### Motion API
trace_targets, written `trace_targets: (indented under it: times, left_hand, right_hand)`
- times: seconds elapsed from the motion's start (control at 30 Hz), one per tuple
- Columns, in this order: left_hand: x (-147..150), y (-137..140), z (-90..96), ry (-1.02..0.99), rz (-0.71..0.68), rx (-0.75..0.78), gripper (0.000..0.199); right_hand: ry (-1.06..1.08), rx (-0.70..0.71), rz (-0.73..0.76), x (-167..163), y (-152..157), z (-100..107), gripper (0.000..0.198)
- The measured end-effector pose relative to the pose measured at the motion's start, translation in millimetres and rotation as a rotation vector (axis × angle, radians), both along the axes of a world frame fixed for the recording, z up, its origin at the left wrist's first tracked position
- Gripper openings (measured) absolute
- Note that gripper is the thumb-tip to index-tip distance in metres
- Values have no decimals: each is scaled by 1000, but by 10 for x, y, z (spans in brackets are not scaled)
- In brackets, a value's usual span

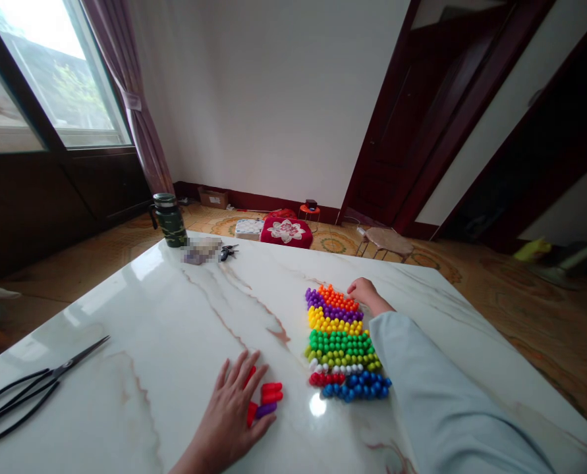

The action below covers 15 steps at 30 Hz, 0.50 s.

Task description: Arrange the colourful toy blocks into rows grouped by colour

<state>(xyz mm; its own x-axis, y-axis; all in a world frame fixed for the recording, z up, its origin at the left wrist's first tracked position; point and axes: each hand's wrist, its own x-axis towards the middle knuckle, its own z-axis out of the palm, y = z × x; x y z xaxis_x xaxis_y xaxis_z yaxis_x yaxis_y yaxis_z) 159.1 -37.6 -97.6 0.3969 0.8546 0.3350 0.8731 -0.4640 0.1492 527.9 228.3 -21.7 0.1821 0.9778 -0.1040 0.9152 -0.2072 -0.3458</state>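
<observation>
My left hand (234, 405) lies palm down on the table with its fingers spread, partly covering some small red and purple pieces. Two red pieces (272, 393) and a purple piece (266, 410) show beside its fingers and thumb. Far out, my right hand (365, 293) is closed at the right edge of the orange beads (337, 299); whatever its fingertips pinch is hidden. Below these lie bands of purple beads (317, 301), yellow beads (335, 324), green beads (340, 342), olive beads (342, 359), white beads (350, 370), red beads (325, 379) and blue beads (357, 388).
On the marble-patterned table (174, 368), long-handled black scissors (51, 382) lie at the left. A dark green flask (169, 220), a blurred item (201, 251) and small pliers (228, 252) are at the far corner. Stools (387, 241) stand beyond the table.
</observation>
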Motion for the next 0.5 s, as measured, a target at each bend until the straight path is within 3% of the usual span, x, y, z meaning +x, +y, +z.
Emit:
trace_targets:
  times: [0.33, 0.5]
  left_hand:
    - [5, -2, -5, -40, 8, -27, 68]
    - [8, 3, -27, -57, 0, -25, 68]
  right_hand:
    - [-30, -22, 38, -195, -157, 118, 17]
    - [-33, 72, 3, -208, -262, 311, 12]
